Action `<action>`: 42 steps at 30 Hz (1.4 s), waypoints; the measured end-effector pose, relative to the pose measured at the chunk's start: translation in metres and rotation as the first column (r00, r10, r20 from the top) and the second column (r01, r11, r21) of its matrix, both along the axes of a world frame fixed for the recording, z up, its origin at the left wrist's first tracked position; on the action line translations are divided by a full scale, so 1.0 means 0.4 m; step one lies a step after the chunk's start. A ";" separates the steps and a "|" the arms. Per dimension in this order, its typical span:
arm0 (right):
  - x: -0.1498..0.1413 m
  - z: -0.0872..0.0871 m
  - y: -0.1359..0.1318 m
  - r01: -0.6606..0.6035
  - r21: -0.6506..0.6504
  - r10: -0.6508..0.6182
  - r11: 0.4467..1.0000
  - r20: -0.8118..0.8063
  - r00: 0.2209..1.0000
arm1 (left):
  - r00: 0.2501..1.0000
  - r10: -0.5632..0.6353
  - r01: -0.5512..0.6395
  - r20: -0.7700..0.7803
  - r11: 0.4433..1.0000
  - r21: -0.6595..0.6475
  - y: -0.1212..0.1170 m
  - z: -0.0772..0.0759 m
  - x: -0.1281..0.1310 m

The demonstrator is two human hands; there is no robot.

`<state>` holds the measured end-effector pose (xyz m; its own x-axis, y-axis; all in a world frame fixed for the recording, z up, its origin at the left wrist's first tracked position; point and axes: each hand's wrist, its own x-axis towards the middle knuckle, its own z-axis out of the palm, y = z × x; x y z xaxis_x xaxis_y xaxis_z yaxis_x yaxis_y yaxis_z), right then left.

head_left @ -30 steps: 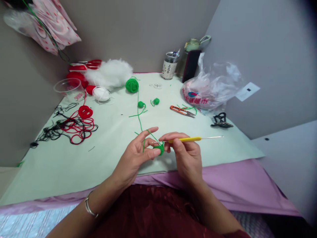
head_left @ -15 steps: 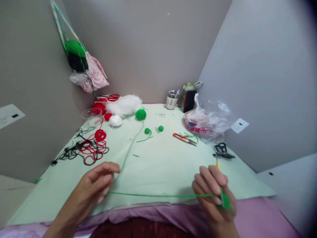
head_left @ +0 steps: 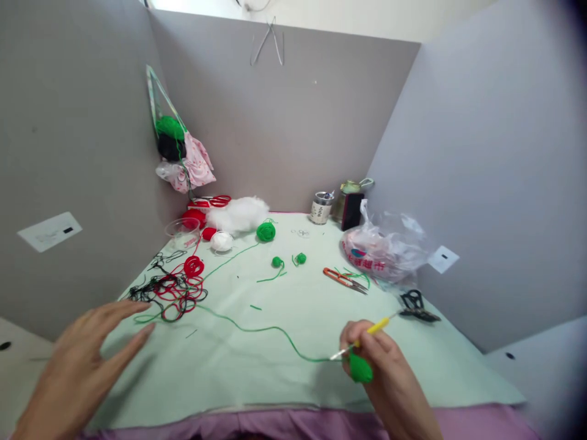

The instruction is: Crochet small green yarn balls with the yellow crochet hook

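My right hand [head_left: 385, 366] is closed around a crochet hook [head_left: 378, 325] with a yellow grip. A small green crocheted piece [head_left: 361, 368] hangs from the same hand, under the fingers. From the hook, a strand of green yarn [head_left: 261, 329] runs loosely left across the table to a loop near my left hand [head_left: 92, 360]. That hand is open, thumb and fingers spread, holding nothing, beside a tangle of black yarn [head_left: 149, 288] and red yarn [head_left: 172, 290]. The strand's other end leads up to a green yarn ball [head_left: 266, 231].
Two small green crocheted balls [head_left: 277, 262] lie mid-table. Orange thread snips [head_left: 343, 280], a black hair claw [head_left: 416, 305] and a plastic bag [head_left: 385, 247] sit to the right. White stuffing [head_left: 238, 214], a white yarn ball [head_left: 222, 241] and a clear cup [head_left: 182, 231] stand back left.
My left hand has let go of the green piece and moved far left, opening. My right hand took the piece and moved right with the hook. The yarn, taut earlier, now lies slack.
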<state>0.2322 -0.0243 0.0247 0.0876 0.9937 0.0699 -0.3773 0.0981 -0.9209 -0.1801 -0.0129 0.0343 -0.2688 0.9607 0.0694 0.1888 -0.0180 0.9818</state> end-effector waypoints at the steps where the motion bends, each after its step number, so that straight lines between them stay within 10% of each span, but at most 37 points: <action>1: -0.019 0.001 0.005 0.001 0.012 -0.002 1.000 0.043 0.999 | 0.995 0.063 -0.063 -0.082 0.998 0.013 -0.005 0.007 0.054; 4: -0.072 0.010 0.014 -0.007 0.067 -0.002 0.998 0.134 0.991 | 0.943 -0.233 0.246 0.236 0.969 -0.029 -0.023 0.015 0.231; 7: -0.111 0.020 0.011 -0.002 0.170 -0.018 0.985 0.118 0.993 | 0.513 -0.604 0.678 0.610 0.721 0.143 -0.018 0.023 0.374; 13: -0.141 0.020 -0.007 -0.124 0.350 0.097 0.929 0.094 0.991 | 0.338 -0.509 0.469 0.791 0.820 0.327 0.061 0.091 0.495; 18: -0.132 0.033 -0.002 -0.015 0.360 -0.005 0.933 0.055 0.998 | 0.777 -0.592 0.461 0.213 0.766 0.448 0.069 0.053 0.508; 20: -0.129 0.039 0.004 0.069 0.354 -0.092 0.933 0.048 0.995 | 0.839 -0.541 0.460 0.061 0.764 0.452 0.054 0.022 0.511; 24: -0.127 0.026 0.010 0.162 0.382 -0.220 0.910 0.112 0.969 | 0.748 -0.602 0.535 0.278 0.796 0.284 0.037 -0.012 0.513; 30: -0.124 -0.013 0.007 0.178 0.383 -0.263 0.907 0.184 0.947 | 0.526 -0.649 0.724 0.551 0.681 0.111 0.047 -0.017 0.521; 42: -0.116 -0.033 0.024 0.073 0.394 -0.168 0.916 0.213 0.962 | 0.490 -0.556 0.702 0.671 0.708 0.075 0.050 -0.016 0.518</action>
